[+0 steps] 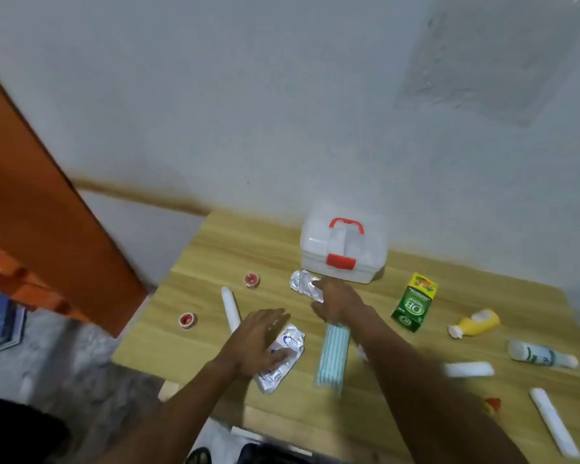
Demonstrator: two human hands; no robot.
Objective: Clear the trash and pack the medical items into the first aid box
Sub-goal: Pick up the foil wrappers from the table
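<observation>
A white first aid box [342, 254] with a red handle and red latch stands closed at the back of the wooden table [215, 256]. My left hand [260, 336] lies flat on a silver foil wrapper [282, 358], fingers spread. My right hand [337, 298] reaches over a crumpled silver wrapper [302, 283] just in front of the box and touches it with its fingertips. A pale blue striped pack of masks [332, 354] lies under my right forearm.
Two small red-and-white tape rolls [252, 279] [186, 320] and a white bandage roll [231, 308] lie at the left. At the right are a green carton [414, 303], a yellow bottle [474, 323], a white tube [541, 354] and more white rolls [554, 421]. An orange door [41, 212] stands left.
</observation>
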